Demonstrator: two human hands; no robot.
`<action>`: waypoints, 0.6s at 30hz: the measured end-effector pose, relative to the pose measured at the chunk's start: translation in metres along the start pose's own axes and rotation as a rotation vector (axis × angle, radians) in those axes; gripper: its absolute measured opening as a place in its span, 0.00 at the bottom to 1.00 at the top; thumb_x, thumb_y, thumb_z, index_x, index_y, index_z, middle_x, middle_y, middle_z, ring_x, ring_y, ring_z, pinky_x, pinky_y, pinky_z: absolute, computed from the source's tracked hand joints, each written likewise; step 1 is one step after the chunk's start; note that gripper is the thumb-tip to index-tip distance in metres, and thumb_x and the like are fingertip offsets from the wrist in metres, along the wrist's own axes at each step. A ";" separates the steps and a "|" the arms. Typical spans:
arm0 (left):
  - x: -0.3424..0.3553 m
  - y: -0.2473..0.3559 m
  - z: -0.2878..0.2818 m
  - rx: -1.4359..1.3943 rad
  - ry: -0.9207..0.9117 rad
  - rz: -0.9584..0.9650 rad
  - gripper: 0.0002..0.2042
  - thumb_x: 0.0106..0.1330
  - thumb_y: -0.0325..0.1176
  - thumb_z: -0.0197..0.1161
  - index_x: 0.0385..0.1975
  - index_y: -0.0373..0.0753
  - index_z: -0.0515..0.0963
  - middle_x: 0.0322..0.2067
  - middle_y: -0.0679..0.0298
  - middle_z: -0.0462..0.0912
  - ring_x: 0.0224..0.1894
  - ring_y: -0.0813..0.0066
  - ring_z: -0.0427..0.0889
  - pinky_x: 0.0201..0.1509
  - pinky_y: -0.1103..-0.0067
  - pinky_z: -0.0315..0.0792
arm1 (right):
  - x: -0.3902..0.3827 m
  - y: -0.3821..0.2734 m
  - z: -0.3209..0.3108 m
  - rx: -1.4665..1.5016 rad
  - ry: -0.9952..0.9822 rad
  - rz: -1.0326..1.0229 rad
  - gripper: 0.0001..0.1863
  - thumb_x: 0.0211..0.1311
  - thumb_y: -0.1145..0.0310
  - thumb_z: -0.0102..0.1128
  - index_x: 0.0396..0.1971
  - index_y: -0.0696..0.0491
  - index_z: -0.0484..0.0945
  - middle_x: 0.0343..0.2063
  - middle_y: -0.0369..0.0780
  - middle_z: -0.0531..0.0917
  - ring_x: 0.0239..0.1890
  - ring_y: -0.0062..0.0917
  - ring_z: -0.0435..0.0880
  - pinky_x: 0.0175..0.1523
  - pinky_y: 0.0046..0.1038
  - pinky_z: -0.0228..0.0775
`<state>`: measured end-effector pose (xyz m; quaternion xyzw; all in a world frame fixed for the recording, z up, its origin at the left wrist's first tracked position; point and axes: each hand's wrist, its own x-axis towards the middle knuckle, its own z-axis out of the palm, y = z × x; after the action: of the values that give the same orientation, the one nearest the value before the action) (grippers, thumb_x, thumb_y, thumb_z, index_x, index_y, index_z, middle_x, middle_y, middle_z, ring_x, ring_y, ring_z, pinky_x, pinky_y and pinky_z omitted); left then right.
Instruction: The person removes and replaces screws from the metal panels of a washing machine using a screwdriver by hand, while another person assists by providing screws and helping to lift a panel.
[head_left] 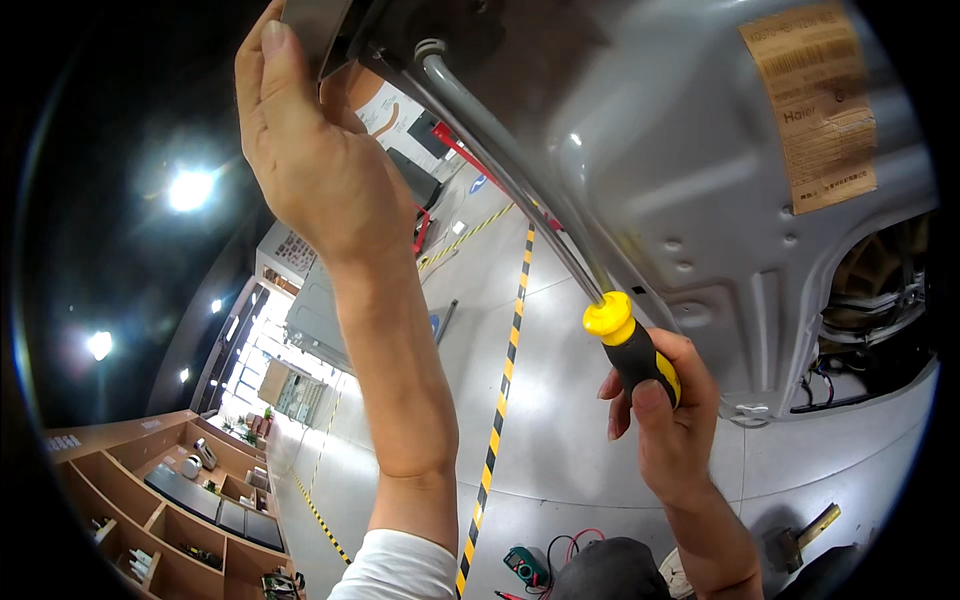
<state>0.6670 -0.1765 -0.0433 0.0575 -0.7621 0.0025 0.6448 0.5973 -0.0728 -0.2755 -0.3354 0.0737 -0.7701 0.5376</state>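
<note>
My right hand [672,420] is closed round the black and yellow handle of a long screwdriver [640,345]. Its metal shaft slants up and left along the edge of a grey metal appliance panel [660,190], toward the panel's upper corner. Where the tip ends is too dark to tell. My left hand [310,150] is raised at the top left, gripping the edge of a grey flat part [312,35] with the thumb on its near face; its other fingers are mostly hidden. A grey hose [470,100] runs beside the shaft.
A tan printed label [815,110] is stuck on the panel, with an opening showing wires [825,385] at its lower right. On the floor lie a green multimeter [525,566] with leads and a hammer [795,545]. Wooden compartments [165,515] stand at the lower left.
</note>
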 end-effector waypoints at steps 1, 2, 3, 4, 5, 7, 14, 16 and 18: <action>-0.001 0.000 0.000 -0.001 0.003 0.000 0.14 0.70 0.36 0.47 0.49 0.36 0.71 0.43 0.61 0.75 0.47 0.74 0.74 0.58 0.74 0.65 | 0.001 0.000 0.000 -0.008 -0.005 -0.002 0.18 0.61 0.69 0.58 0.48 0.60 0.69 0.32 0.40 0.77 0.30 0.17 0.78 0.26 0.16 0.72; -0.001 0.000 -0.001 -0.001 0.006 -0.002 0.14 0.70 0.36 0.46 0.49 0.36 0.71 0.43 0.61 0.76 0.46 0.75 0.74 0.58 0.74 0.65 | 0.001 0.001 0.000 -0.010 -0.008 -0.008 0.18 0.61 0.69 0.58 0.48 0.60 0.69 0.32 0.41 0.77 0.30 0.17 0.78 0.26 0.16 0.72; -0.001 0.001 -0.001 0.001 0.008 -0.001 0.14 0.70 0.36 0.46 0.49 0.36 0.71 0.42 0.62 0.76 0.46 0.75 0.74 0.58 0.74 0.65 | 0.002 0.001 0.000 -0.012 -0.010 -0.015 0.18 0.61 0.69 0.58 0.48 0.60 0.69 0.32 0.41 0.77 0.29 0.17 0.77 0.26 0.16 0.72; -0.001 0.000 -0.002 0.002 0.009 0.001 0.14 0.70 0.36 0.46 0.48 0.36 0.71 0.42 0.62 0.76 0.46 0.75 0.75 0.57 0.74 0.65 | 0.002 0.002 0.000 -0.013 -0.013 -0.021 0.18 0.61 0.69 0.58 0.48 0.60 0.69 0.32 0.41 0.77 0.29 0.16 0.77 0.26 0.16 0.72; -0.001 0.001 -0.001 -0.001 0.011 0.001 0.14 0.71 0.36 0.46 0.48 0.36 0.72 0.42 0.62 0.76 0.46 0.75 0.75 0.57 0.73 0.65 | 0.003 0.002 0.000 -0.011 -0.012 -0.018 0.18 0.61 0.69 0.58 0.48 0.60 0.69 0.31 0.41 0.77 0.28 0.16 0.77 0.25 0.16 0.72; -0.001 0.001 -0.001 0.005 0.015 0.000 0.14 0.71 0.36 0.45 0.48 0.36 0.72 0.41 0.62 0.76 0.45 0.75 0.75 0.57 0.73 0.65 | 0.003 0.002 0.000 -0.006 -0.011 -0.012 0.18 0.61 0.68 0.58 0.48 0.60 0.69 0.30 0.41 0.78 0.27 0.16 0.77 0.25 0.16 0.71; -0.002 0.002 0.002 0.005 0.025 -0.003 0.14 0.72 0.36 0.43 0.47 0.36 0.72 0.39 0.63 0.77 0.44 0.76 0.75 0.57 0.73 0.65 | 0.008 0.001 0.000 0.001 -0.012 -0.009 0.19 0.60 0.69 0.59 0.49 0.58 0.66 0.28 0.40 0.77 0.25 0.14 0.75 0.25 0.15 0.70; -0.002 0.002 0.001 0.010 0.030 -0.005 0.14 0.72 0.36 0.43 0.47 0.36 0.73 0.39 0.63 0.78 0.44 0.76 0.75 0.57 0.73 0.65 | 0.008 -0.001 0.003 0.054 0.004 0.020 0.21 0.58 0.72 0.61 0.49 0.56 0.65 0.29 0.38 0.76 0.25 0.13 0.73 0.28 0.15 0.69; -0.001 0.002 0.004 0.007 0.029 -0.005 0.14 0.72 0.36 0.42 0.47 0.36 0.73 0.38 0.63 0.78 0.43 0.76 0.75 0.57 0.73 0.65 | 0.006 0.000 0.003 -0.009 -0.002 -0.032 0.23 0.54 0.75 0.64 0.48 0.55 0.64 0.30 0.36 0.74 0.26 0.13 0.71 0.31 0.14 0.67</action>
<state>0.6634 -0.1749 -0.0449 0.0618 -0.7525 0.0045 0.6557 0.5976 -0.0777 -0.2706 -0.3397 0.0714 -0.7780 0.5237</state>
